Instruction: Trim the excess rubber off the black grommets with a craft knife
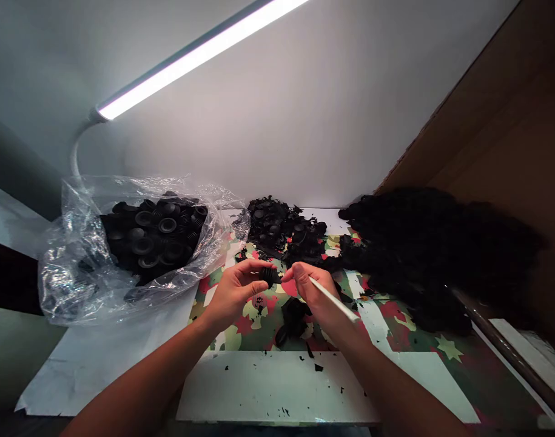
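Note:
Between thumb and fingers, my left hand (241, 285) grips a small black ribbed rubber bellows (270, 276). Close on its right, my right hand (311, 285) is closed around a thin white stick-like tool (334, 300), whose back end sticks out over the wrist. The tool's working tip is hidden by my fingers near the part. Under my hands lie some black rubber pieces (293, 318) on a patterned sheet (245, 331). Behind them is a heap of black rubber parts mixed with scraps (272, 224).
A clear plastic bag (81, 285) full of black ribbed parts (143, 243) stands at the left. A large black pile (432, 243) spreads along the right, beside a cardboard wall (500, 121). A brown rod (504, 346) lies at right. A lit tube lamp (199, 60) hangs above.

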A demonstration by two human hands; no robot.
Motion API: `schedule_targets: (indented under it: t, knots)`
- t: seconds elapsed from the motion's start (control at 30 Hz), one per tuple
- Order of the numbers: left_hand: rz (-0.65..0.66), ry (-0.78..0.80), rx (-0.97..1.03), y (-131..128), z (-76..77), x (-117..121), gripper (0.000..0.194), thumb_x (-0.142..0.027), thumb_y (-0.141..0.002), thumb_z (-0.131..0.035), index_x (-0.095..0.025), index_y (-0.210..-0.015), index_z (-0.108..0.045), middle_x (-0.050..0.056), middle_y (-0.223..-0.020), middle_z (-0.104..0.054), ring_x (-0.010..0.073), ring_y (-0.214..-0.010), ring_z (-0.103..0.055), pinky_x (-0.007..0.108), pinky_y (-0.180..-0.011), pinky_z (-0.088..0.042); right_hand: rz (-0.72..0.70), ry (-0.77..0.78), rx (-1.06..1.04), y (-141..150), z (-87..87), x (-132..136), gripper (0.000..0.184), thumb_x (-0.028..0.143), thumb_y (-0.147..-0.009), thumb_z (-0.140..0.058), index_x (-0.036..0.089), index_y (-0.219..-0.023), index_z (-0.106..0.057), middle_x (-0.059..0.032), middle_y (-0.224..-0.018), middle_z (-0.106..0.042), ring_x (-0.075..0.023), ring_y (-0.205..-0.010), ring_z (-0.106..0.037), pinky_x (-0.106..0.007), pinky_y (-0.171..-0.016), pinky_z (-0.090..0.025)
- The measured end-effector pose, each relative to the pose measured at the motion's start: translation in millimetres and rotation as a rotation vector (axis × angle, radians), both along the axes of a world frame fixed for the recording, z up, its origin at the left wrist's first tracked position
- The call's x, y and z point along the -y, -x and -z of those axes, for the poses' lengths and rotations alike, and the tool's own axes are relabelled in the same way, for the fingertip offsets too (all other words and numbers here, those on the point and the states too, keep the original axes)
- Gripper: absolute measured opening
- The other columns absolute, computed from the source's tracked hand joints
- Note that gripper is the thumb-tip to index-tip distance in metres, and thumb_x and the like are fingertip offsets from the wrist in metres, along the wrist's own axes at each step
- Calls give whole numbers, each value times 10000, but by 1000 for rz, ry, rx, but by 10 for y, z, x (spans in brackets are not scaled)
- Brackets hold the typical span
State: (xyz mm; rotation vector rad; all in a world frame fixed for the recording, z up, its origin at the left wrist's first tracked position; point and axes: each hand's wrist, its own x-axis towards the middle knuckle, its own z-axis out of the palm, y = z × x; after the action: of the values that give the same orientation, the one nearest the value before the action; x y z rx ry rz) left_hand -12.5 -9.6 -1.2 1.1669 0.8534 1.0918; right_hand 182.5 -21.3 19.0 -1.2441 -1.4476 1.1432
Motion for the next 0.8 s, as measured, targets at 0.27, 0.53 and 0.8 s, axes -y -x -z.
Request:
schedule_targets:
  t: [0.27, 0.53, 0.8]
  knots:
    - [36, 10, 26, -25, 33, -1, 311, -224, -751, -822, -192, -1050, -743, 67, -1030, -745, 185, -920, -673, 259, -792, -523, -26, 109, -68, 52, -88, 68, 360, 509, -869, -633, 198, -687, -637, 48, -524, -380, -97, -465, -281, -244, -425, -262]
    - [88, 232, 284, -38, 51, -9, 329, -291, -706, -869, -173, -989, -749, 62, -968, -744, 172, -859, -687, 259, -781, -536, -41, 96, -105, 55, -51, 36, 353, 511, -851, -648, 179, -741, -696, 56, -521, -363, -82, -454, -260, -234, -401, -223]
    - [101, 438, 429, 11, 86, -42, 347, -453, -879, -684, -122, -977, -710, 117, -927, -764, 152, -761, -706, 232, -726, -563, 41, 12, -173, 11, 37, 13, 227, 405, -875, -557, 197, -807, -618, 33, -604, -533, -96, -463, -420, -219, -438, -339]
